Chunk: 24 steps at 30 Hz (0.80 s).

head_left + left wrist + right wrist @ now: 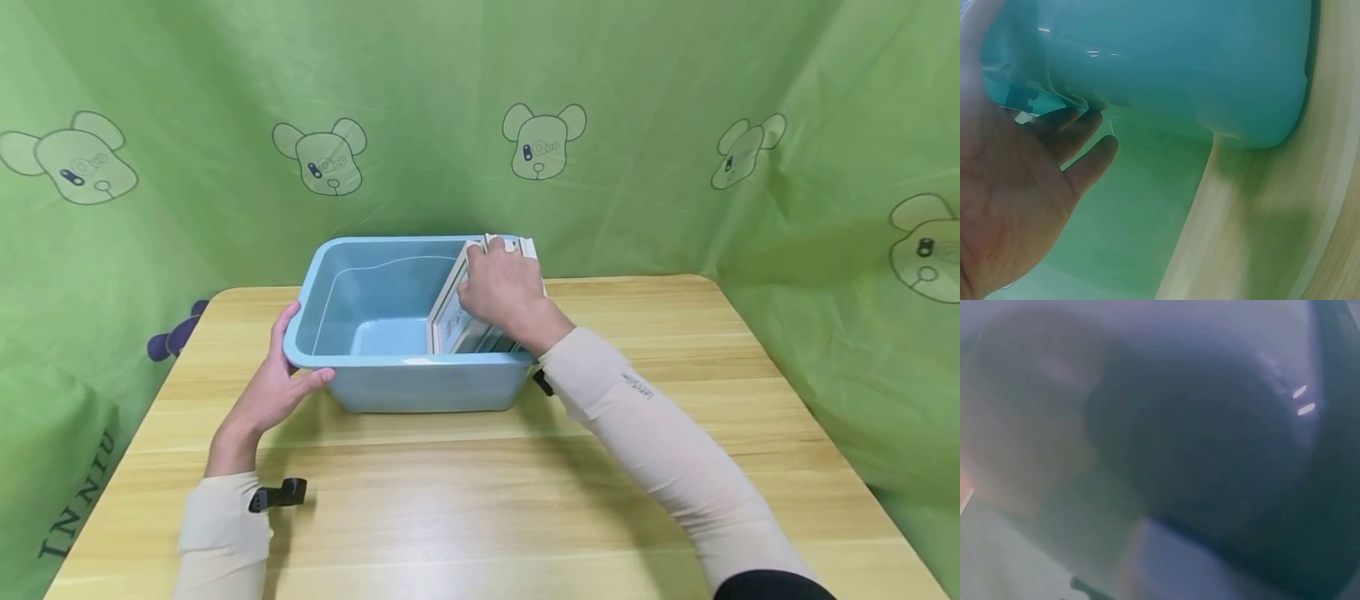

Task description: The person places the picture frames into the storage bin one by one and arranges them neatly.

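Note:
A light-blue plastic basin (431, 383) stands on the table. My left hand (273, 387) holds it at the near left corner, thumb against the front wall and fingers along the left side under the rim. In the left wrist view, those fingers (1094, 165) reach to the basin wall (1179, 62). At the basin's right end my right hand (506, 287) grips the top edges of several flat white-edged frames (448, 312), which lean inside it. The hand and the basin's front wall hide part of them. The right wrist view is dark and blurred.
The basin is on a light wooden table (480, 500), near its back edge. A green curtain (435, 67) with bear-head drawings hangs close behind and at both sides. Something purple (176, 335) shows past the table's left edge. A black wrist camera (279, 495) sits on the left sleeve.

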Each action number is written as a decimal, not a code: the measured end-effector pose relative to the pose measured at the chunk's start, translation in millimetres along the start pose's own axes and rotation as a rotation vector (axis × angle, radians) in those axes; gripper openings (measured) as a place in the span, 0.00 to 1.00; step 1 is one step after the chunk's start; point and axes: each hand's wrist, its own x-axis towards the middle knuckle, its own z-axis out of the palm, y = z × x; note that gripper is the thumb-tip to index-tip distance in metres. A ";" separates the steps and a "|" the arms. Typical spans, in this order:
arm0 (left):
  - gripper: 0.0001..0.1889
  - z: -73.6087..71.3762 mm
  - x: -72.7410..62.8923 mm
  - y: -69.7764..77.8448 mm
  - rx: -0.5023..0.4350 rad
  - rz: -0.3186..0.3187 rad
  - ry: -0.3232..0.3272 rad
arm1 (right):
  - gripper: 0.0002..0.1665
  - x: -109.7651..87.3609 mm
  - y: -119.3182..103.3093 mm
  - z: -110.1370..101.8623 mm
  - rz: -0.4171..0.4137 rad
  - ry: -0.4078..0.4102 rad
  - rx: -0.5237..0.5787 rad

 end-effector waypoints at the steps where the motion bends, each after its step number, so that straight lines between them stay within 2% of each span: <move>1: 0.54 -0.1 0.1 -0.1 -0.004 0.001 -0.002 | 0.29 -0.3 1.1 -0.9 -0.004 0.005 0.008; 6: 0.52 0.1 0.8 0.4 -0.033 0.018 -0.013 | 0.29 1.8 12.2 -8.6 -0.033 0.023 0.092; 11: 0.49 1.0 2.0 1.3 -0.045 0.031 -0.020 | 0.34 12.7 33.1 -23.7 -0.077 0.028 0.172; 17: 0.42 -0.5 0.9 6.0 -0.024 0.034 -0.027 | 0.39 31.4 61.9 -36.9 -0.122 0.011 0.166; 21: 0.37 -7.9 -1.7 16.6 0.017 0.068 0.004 | 0.41 44.6 76.0 -37.2 -0.114 -0.021 0.167; 24: 0.35 -15.8 -1.3 31.0 0.071 0.062 0.038 | 0.41 52.7 82.1 -33.2 -0.083 -0.049 0.187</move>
